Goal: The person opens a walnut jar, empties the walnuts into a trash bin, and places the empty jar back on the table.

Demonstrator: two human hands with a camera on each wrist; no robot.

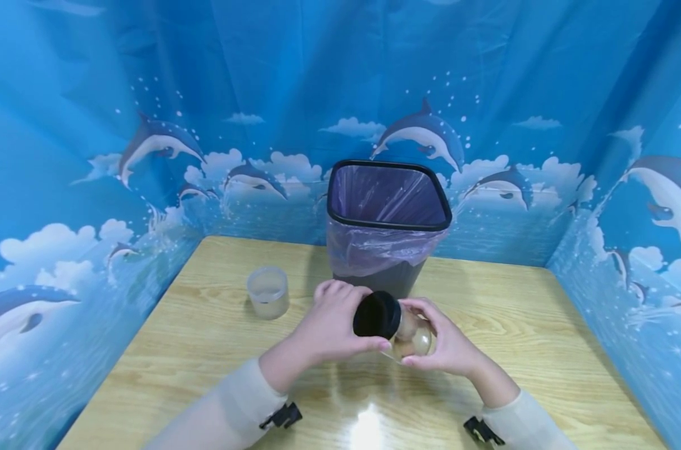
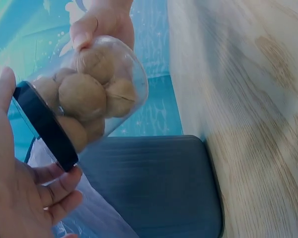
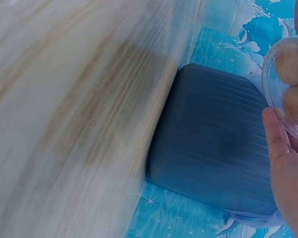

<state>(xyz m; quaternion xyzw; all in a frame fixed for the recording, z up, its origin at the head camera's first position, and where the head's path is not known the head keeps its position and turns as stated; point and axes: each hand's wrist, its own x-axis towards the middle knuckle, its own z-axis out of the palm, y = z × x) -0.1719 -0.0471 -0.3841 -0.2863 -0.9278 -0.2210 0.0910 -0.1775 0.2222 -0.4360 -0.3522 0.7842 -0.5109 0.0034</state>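
A clear jar (image 1: 413, 337) with a black lid (image 1: 377, 315) is held tilted on its side above the table, in front of the bin. My left hand (image 1: 331, 325) grips the lid, thumb on one side and fingers on the other. Around the jar's base end curl the thumb and fingers of my right hand (image 1: 453, 345). Inside, several round brown nuts (image 2: 83, 96), walnut-like, show through the wall in the left wrist view. The right wrist view catches only the jar's base (image 3: 288, 94) at its edge, with right-hand fingers (image 3: 275, 136) against it.
A dark grey bin (image 1: 382, 278) with a black rim and purple liner stands at the back of the wooden table (image 1: 205, 350). Left of it sits a translucent round container (image 1: 268, 294). A blue dolphin-print curtain (image 1: 295, 81) surrounds the table's back and sides.
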